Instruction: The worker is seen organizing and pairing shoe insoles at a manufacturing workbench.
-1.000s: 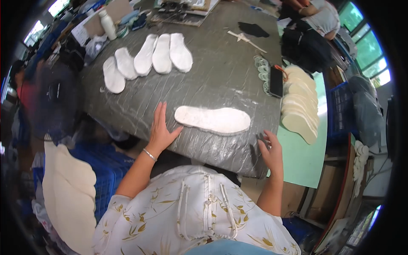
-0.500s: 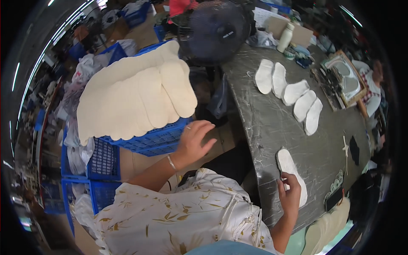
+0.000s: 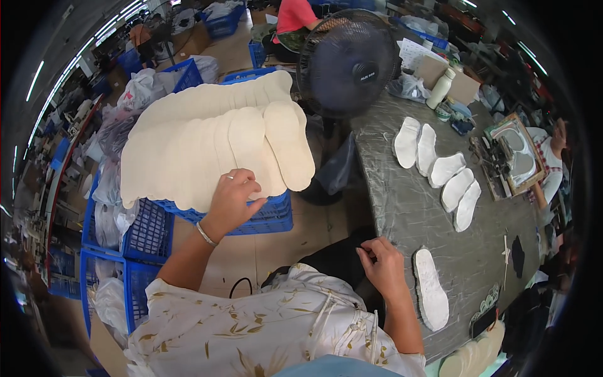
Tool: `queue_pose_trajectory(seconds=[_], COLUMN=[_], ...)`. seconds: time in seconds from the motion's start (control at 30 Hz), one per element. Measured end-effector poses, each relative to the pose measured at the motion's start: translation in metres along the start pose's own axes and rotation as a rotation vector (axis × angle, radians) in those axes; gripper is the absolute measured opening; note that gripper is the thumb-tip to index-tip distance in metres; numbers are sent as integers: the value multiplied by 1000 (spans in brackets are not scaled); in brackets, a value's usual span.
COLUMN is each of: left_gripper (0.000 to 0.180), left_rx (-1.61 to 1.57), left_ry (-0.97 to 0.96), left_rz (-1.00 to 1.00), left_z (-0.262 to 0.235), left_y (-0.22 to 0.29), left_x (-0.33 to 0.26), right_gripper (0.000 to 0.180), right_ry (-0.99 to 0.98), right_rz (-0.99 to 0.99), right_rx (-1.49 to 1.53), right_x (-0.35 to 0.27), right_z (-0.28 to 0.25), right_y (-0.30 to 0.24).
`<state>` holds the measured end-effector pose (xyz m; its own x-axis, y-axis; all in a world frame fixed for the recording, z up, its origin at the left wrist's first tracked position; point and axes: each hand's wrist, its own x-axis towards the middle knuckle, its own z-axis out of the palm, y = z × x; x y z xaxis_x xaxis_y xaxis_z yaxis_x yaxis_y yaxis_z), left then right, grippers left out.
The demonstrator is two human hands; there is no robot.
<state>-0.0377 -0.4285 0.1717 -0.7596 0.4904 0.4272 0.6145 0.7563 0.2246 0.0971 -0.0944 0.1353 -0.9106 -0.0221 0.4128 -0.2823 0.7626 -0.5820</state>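
Cream, foam-like flat insole blanks (image 3: pixel 213 141) lie fanned in an overlapping stack on a blue plastic crate (image 3: pixel 251 217) to the person's left. The left hand (image 3: pixel 233 196) rests on the near edge of that stack, fingers curled over one sheet; whether it has actually gripped one, I cannot tell. The right hand (image 3: pixel 383 267) sits loosely curled and empty at the edge of the grey plastic-covered worktable (image 3: pixel 402 207), just beside a single white textured insole (image 3: pixel 431 288) lying flat. Further along, five similar white insoles (image 3: pixel 440 166) lie in a row. Judging by this, six pieces are laid out and most of the stack remains.
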Motion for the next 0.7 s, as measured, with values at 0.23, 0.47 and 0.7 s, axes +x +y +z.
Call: queue_pose_trajectory(seconds=[0.23,0.47,0.7], left_gripper=[6,13,20], left_rx=[-71,179,610], left_ry=[160,523,818], left_rz=[50,37,-11], left_z=[-44,-90,-163], left_y=[-41,-152,-142], left_x=[65,181,266], right_gripper=[11,10,11], right_ry=[-46,-3,32], right_rz=[121,146,252], right_rx=[2,-36,3], right_x=[-1,-14,-36], right_z=[3,7,2], right_y=[5,16,20])
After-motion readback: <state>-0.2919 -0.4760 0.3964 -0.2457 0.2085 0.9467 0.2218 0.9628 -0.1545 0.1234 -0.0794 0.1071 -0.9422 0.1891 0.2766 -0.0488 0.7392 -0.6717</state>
